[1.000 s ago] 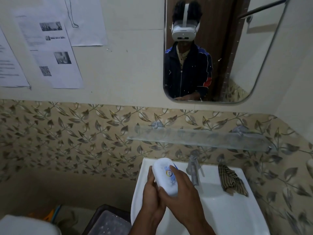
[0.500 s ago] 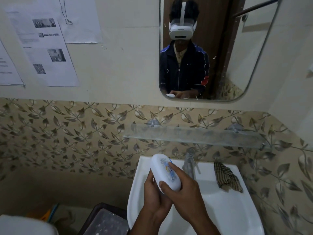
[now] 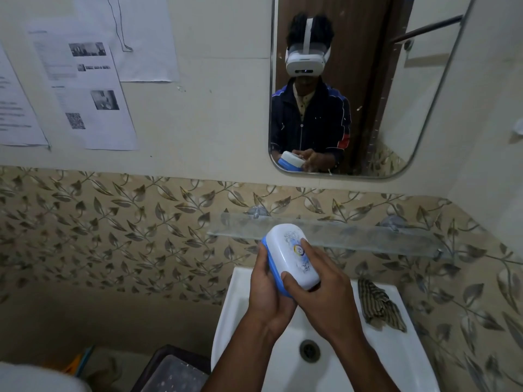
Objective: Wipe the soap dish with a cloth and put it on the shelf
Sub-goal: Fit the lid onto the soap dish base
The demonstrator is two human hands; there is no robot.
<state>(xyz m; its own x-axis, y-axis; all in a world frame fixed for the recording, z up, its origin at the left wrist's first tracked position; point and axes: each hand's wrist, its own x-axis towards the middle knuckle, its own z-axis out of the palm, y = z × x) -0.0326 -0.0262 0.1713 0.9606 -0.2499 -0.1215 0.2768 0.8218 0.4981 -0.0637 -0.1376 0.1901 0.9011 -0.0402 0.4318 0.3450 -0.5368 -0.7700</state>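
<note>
- Both bare hands grip one closed soap dish, white lid over a blue base, at the centre of the frame: the left hand cups its blue underside, and the right hand clamps the near end with the thumb on the lid.
- The dish is held in the air above the white sink, just in front of the glass shelf at centre right.
- One striped cloth lies on the sink's right rim, apart from both hands, so wiping looks not yet begun.
- To do this step well, one hand should probably keep a firm hold of the dish while the other fetches the cloth; the plastic may be slippery.
- Count: two hands, one dish, one cloth, one shelf, one sink, one mirror at upper right.
</note>
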